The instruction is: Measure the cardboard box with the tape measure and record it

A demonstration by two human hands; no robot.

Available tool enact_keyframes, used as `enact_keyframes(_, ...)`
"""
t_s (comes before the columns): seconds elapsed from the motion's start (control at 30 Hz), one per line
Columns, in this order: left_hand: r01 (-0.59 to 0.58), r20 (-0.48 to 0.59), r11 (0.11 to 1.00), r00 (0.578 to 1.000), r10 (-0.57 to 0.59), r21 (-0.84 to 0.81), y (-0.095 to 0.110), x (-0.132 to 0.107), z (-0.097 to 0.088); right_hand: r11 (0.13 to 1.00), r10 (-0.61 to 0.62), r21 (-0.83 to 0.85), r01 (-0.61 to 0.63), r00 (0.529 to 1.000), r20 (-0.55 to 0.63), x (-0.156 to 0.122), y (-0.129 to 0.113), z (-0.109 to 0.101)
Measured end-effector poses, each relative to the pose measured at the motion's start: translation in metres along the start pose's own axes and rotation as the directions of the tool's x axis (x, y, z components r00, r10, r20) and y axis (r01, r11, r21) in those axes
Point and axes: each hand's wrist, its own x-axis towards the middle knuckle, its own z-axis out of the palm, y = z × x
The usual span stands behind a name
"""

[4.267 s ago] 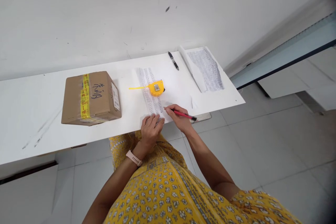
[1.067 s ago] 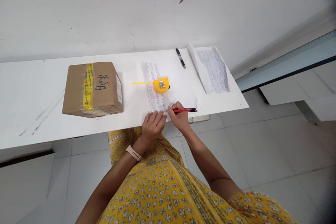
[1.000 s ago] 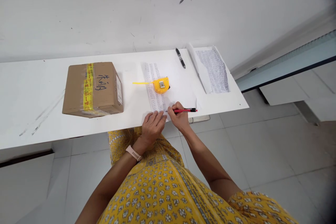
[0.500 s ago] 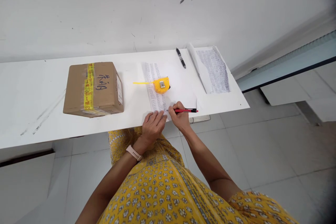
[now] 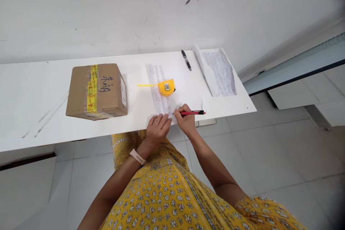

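My right hand [image 5: 185,119] is closed on a red and black pen [image 5: 198,113], its tip at the lower edge of a sheet of paper [image 5: 185,95] with columns of handwriting. Beside it, my left hand [image 5: 157,128] lies flat with fingers stretched out, pressing on the paper's near edge. A yellow tape measure [image 5: 166,87] rests on the sheet above both hands, a short length of its yellow blade pointing left. Farther left stands a taped cardboard box [image 5: 107,91] with handwritten characters on top and yellow printed tape across it.
A narrow white table [image 5: 54,79] runs along the wall. A black pen [image 5: 186,60] lies toward its back edge. At the right end are folded-back pages [image 5: 219,73] dense with writing. Below the table, a whitish object [image 5: 207,122] shows near the tiled floor [image 5: 258,147].
My right hand and its pen have shifted very slightly right along the paper's lower edge. The view has moved a little; my left hand stays on the paper.
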Motion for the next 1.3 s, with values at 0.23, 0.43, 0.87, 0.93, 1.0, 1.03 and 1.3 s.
enact_keyframes(0.23, -0.006, -0.020, 0.999, 1.000, 0.006, -0.035, 0.000, 0.000, 0.000, 0.999, -0.004, -0.045, 0.005, 1.000, 0.011, -0.001, 0.001, 0.001)
enact_keyframes(0.43, 0.031, 0.043, 0.998, 0.999, -0.028, -0.062, -0.001, -0.004, 0.002, 0.997, 0.002, -0.072, -0.001, 1.000, 0.020, -0.001, -0.001, 0.000)
enact_keyframes(0.87, 0.089, 0.105, 0.987, 0.992, -0.075, -0.134, -0.001, -0.006, 0.004, 0.999, 0.017, -0.041, -0.016, 1.000, 0.025, -0.002, -0.001, 0.000)
enact_keyframes(0.93, 0.089, 0.102, 0.986, 0.992, -0.075, -0.139, -0.002, -0.007, 0.004, 0.999, 0.024, -0.027, -0.023, 0.999, 0.029, -0.001, -0.002, 0.000)
enact_keyframes(1.0, 0.085, 0.094, 0.988, 0.993, -0.073, -0.132, -0.002, -0.006, 0.005, 0.999, 0.029, -0.024, -0.028, 0.999, 0.028, -0.002, -0.003, 0.000)
enact_keyframes(1.03, 0.082, 0.089, 0.989, 0.994, -0.071, -0.125, -0.001, -0.006, 0.005, 0.999, 0.028, -0.029, -0.027, 0.999, 0.026, -0.002, -0.003, 0.000)
enact_keyframes(1.3, 0.023, 0.036, 0.998, 0.999, -0.021, -0.067, -0.001, -0.003, 0.002, 0.998, 0.062, -0.022, -0.064, 0.993, -0.103, 0.006, 0.003, -0.009)
